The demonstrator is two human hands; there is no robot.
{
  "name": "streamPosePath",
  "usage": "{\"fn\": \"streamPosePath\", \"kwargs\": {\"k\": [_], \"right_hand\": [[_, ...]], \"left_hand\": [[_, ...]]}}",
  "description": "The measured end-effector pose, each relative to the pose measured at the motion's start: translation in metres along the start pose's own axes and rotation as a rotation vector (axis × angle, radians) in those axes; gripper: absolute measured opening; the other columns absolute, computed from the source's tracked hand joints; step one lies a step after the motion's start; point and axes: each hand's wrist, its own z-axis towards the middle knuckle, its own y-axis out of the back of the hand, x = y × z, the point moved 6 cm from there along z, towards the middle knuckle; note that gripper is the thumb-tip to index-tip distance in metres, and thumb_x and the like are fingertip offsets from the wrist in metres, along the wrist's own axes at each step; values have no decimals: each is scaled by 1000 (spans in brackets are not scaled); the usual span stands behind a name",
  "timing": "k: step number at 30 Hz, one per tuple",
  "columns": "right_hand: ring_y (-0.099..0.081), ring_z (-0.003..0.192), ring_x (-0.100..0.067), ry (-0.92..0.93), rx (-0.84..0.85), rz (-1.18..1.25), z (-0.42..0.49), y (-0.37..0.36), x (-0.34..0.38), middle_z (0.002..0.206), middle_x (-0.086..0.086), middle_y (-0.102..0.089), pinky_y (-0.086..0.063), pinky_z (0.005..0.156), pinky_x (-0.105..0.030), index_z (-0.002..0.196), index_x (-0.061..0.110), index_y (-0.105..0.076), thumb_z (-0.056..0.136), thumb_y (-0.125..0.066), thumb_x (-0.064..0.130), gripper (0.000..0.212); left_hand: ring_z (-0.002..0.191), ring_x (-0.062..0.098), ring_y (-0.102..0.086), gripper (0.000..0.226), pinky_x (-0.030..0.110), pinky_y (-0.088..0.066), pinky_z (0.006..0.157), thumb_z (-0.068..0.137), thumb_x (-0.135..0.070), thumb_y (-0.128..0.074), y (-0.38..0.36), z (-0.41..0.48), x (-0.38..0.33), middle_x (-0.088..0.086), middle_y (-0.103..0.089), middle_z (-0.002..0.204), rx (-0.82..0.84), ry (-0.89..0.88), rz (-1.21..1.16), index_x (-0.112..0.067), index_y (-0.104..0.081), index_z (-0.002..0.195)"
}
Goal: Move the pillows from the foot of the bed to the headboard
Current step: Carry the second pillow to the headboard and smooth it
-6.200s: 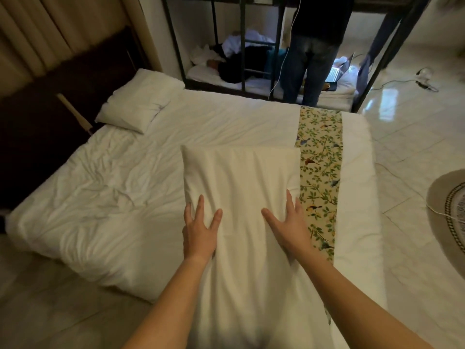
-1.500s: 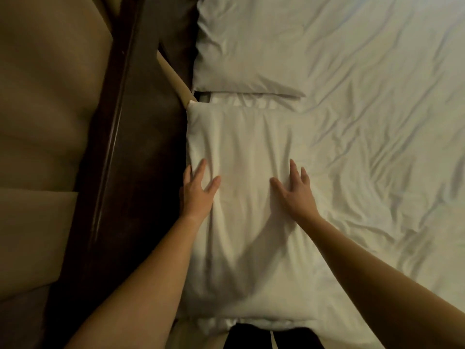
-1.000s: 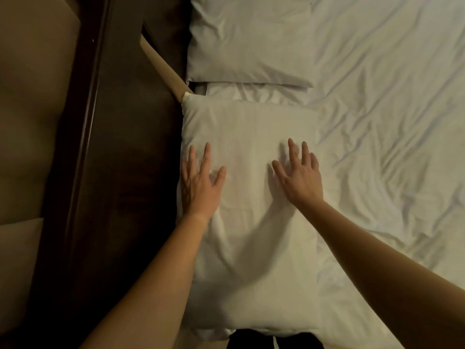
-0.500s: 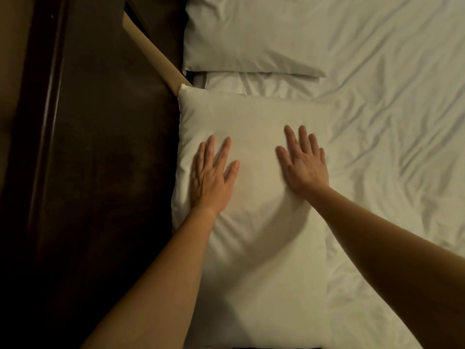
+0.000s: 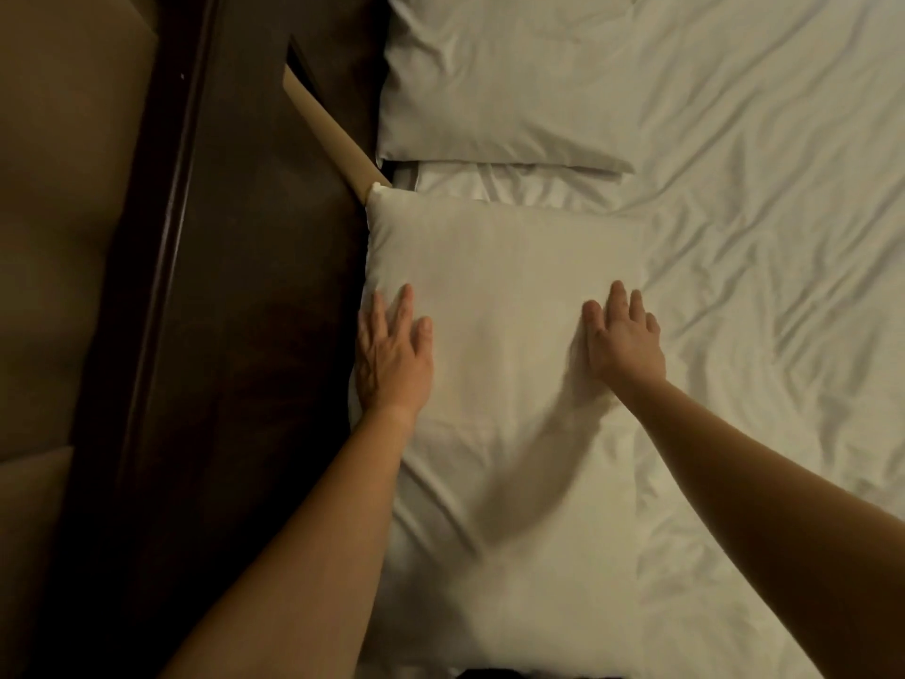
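A white pillow (image 5: 504,267) lies flat on the bed against the dark wooden headboard (image 5: 254,335). My left hand (image 5: 392,355) rests palm-down on the pillow's left edge, next to the headboard, fingers apart. On its right edge lies my right hand (image 5: 624,335), also flat with fingers spread. A second white pillow (image 5: 499,85) sits beyond it at the headboard, a narrow strip of sheet between the two.
Wrinkled white sheet (image 5: 764,267) covers the bed to the right. A tan tube-like rod (image 5: 328,134) slants between headboard and pillows. Beige curtain (image 5: 63,237) hangs left of the headboard.
Since six seconds ago the pillow went from the foot of the bed to the headboard. In the last second both hands slid outward to the pillow's side edges.
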Motion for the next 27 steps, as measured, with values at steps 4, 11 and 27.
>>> {"fn": "streamPosePath", "kwargs": {"k": [4,11,27], "right_hand": [[-3,170,-30,191,-63,-157,-37,-6,30,184,-3,-4,-10,135,-47,176,26,-5,115,-24,53,70],[19,167,-20,340,-33,-176,-119,-72,18,181,9,19,5,136,-46,169,48,16,110,-4,69,66],[-3,169,-30,-35,11,-96,-114,-65,-85,184,5,1,-8,135,-56,170,51,7,107,-10,71,68]], "left_hand": [[166,25,-2,61,39,-6,134,111,-53,-31,13,-26,-34,-1,-6,180,-129,-149,-28,-43,-16,169],[166,23,-11,61,42,-13,133,112,-53,-31,-40,-98,-13,1,-14,180,-66,-283,178,-37,-23,170],[164,20,-19,61,42,-18,132,110,-55,-29,-39,-108,42,-3,-21,178,-109,-301,297,-39,-24,169]]}}
